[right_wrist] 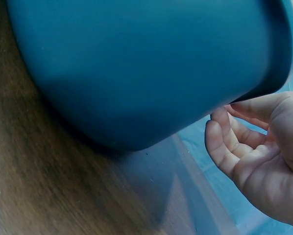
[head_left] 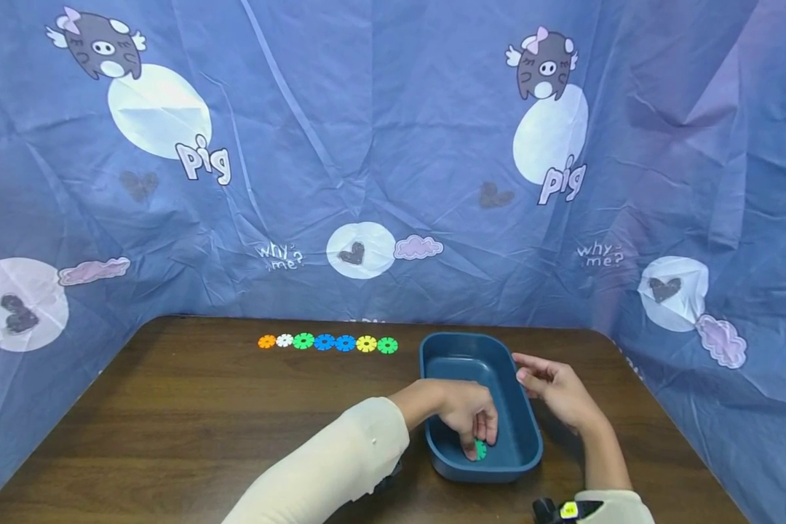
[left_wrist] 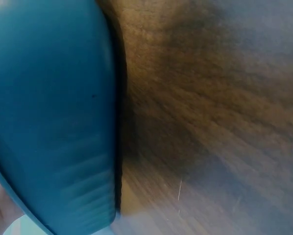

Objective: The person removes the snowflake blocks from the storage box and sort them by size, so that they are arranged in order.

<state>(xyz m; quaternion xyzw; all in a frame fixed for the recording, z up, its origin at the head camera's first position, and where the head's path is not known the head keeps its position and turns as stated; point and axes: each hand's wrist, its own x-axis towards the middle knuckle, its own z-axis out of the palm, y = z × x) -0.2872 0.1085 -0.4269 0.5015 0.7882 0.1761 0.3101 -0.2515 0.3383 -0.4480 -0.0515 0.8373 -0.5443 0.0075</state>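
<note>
My left hand (head_left: 468,411) reaches down inside a dark blue oblong plastic box (head_left: 533,437). Its thumb and fingers pinch a small green notched disc (head_left: 481,450), partly covered by the thumb, near the box's front end. Against the outside of the right wall is my right hand (head_left: 560,393), its fingertips touching the box just below the rim. In the right wrist view, that hand (right_wrist: 269,152) has loosely bent fingers beside the box wall (right_wrist: 136,73). The left wrist view shows mainly the box's outer side (left_wrist: 53,107); only a sliver of the left hand appears at its edge.
Toward the back of the brown wooden table (head_left: 203,415), several notched discs lie in a row left of the box: orange (head_left: 266,341), white (head_left: 284,340), green (head_left: 303,340), blue (head_left: 324,342), yellow (head_left: 366,343). A blue printed curtain (head_left: 367,182) hangs behind and around the table.
</note>
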